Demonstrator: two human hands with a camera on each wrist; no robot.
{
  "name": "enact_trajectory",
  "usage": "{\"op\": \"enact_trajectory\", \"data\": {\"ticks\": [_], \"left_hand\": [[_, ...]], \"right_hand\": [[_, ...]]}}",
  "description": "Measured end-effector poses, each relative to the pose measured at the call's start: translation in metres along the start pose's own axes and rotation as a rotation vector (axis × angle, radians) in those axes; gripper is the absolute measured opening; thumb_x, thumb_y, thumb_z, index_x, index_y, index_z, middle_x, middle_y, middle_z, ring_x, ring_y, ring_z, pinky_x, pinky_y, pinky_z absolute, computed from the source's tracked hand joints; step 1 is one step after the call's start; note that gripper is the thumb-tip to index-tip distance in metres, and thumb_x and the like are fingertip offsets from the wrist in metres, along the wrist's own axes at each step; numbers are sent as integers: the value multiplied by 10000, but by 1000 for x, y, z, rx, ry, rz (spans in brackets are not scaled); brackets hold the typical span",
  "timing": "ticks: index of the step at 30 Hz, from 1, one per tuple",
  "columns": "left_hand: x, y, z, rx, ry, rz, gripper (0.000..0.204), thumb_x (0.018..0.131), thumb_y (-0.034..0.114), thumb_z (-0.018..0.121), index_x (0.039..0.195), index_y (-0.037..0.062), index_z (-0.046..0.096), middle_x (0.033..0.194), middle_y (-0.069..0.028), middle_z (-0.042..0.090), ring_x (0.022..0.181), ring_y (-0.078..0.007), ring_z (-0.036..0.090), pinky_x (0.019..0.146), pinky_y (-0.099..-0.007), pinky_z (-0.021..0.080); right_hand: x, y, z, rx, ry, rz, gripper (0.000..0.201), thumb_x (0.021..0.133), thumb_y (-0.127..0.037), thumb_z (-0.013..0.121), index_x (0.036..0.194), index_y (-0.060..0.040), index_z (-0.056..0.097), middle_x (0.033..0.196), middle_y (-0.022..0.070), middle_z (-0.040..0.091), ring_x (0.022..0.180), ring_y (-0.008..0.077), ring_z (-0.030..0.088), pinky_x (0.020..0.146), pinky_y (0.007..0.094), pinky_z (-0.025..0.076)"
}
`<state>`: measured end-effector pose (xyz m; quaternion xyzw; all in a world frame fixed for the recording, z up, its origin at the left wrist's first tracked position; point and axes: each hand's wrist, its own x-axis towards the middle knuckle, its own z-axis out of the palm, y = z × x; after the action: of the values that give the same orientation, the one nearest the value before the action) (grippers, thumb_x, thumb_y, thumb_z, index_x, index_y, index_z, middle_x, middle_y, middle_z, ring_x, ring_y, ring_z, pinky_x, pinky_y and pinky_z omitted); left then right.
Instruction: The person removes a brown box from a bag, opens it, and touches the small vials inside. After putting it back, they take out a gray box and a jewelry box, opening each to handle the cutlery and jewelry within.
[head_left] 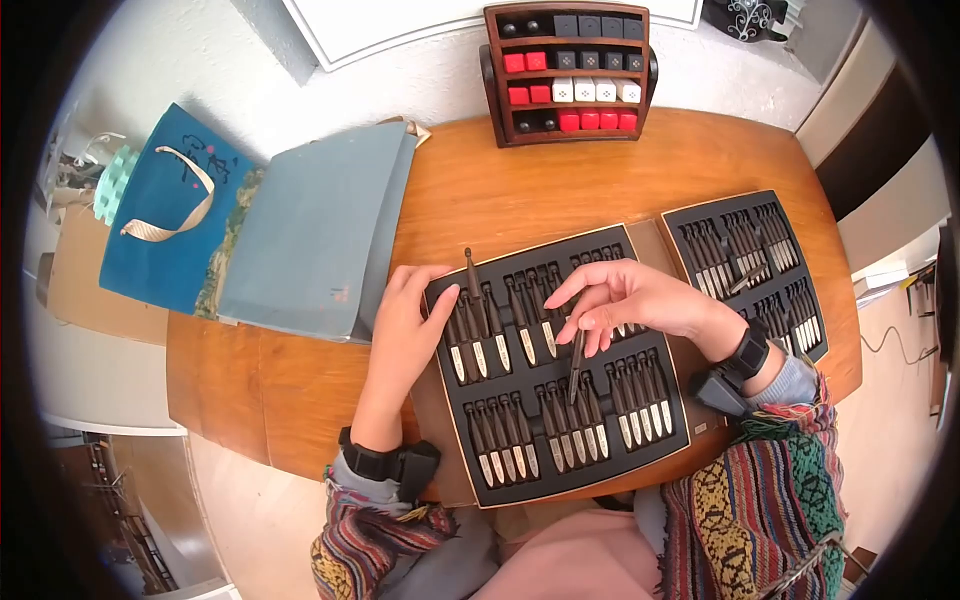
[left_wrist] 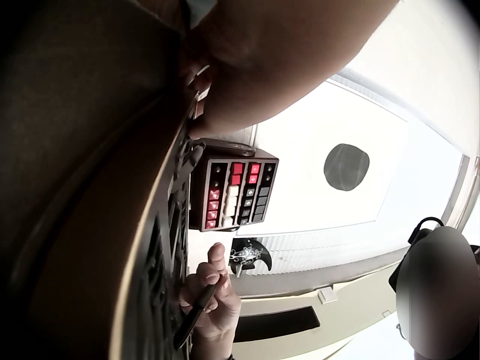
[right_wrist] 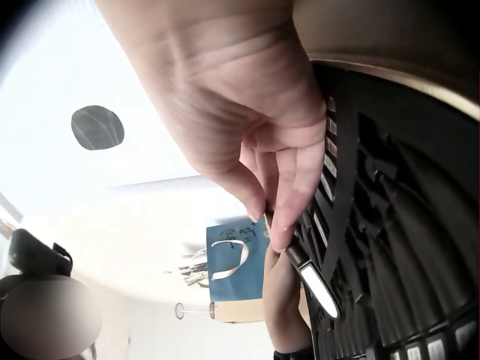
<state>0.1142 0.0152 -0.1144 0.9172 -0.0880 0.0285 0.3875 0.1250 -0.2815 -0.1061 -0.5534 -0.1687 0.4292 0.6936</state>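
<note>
A black tray in an opened case holds rows of dark, slim tools with pale oval labels. Above its middle, my right hand pinches one dark tool between thumb and fingers; its pale label shows in the right wrist view. My left hand rests at the tray's upper left edge, thumb and fingers spread. Beside its fingertips another dark tool sticks up past the tray's top edge. In the left wrist view my right hand appears with its tool.
The case's second tray lies to the right, with tools in its slots and one lying across them. A wooden rack of red, black and white pieces stands at the back of the table. A blue bag and a grey-blue folder-like item are at the left.
</note>
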Motion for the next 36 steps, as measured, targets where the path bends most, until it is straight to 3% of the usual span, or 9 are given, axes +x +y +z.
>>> {"op": "enact_trajectory", "data": {"ticks": [5, 8, 10, 22, 25, 36], "left_hand": [[0, -2, 1, 19, 9, 25, 256, 927, 184, 632, 1132, 31, 644, 918, -46, 526, 702, -127, 436, 648, -257, 399], [0, 1, -1, 40, -4, 8, 264, 918, 199, 641, 1122, 32, 641, 936, -84, 549, 736, -194, 510, 687, -301, 442], [0, 1, 0, 35, -3, 6, 263, 917, 197, 642, 1122, 33, 642, 936, -83, 549, 732, -191, 508, 683, -299, 441], [0, 1, -1, 38, -1, 8, 263, 915, 193, 644, 1121, 31, 642, 936, -80, 550, 719, -187, 503, 671, -296, 438], [0, 1, -1, 53, -4, 3, 267, 916, 199, 643, 1122, 29, 643, 939, -82, 552, 720, -189, 505, 674, -298, 441], [0, 2, -2, 62, -11, 1, 271, 916, 204, 641, 1122, 28, 644, 937, -84, 551, 720, -191, 509, 671, -301, 443]], "right_hand": [[1, 2, 2, 12, 37, -1, 228, 933, -83, 633, 1145, -25, 574, 1035, 136, 719, 765, 140, 702, 650, 229, 537], [0, 3, 0, 5, 37, -7, 169, 936, -145, 649, 1048, -42, 575, 1026, 118, 722, 754, 134, 694, 636, 227, 527], [-1, 3, 0, 20, 55, -17, 149, 933, -153, 655, 998, -48, 571, 1010, 117, 725, 735, 133, 694, 623, 225, 526], [2, 7, -2, 21, 39, -39, 151, 910, -120, 682, 985, -38, 579, 990, 116, 720, 754, 122, 675, 649, 220, 529], [2, 5, 1, 58, 90, -37, 123, 888, -46, 684, 955, -46, 580, 957, 145, 723, 688, 119, 678, 611, 210, 525], [2, 8, -3, 146, 136, -120, 127, 894, -95, 695, 912, -52, 577, 913, 128, 720, 651, 113, 662, 580, 210, 508]]}}
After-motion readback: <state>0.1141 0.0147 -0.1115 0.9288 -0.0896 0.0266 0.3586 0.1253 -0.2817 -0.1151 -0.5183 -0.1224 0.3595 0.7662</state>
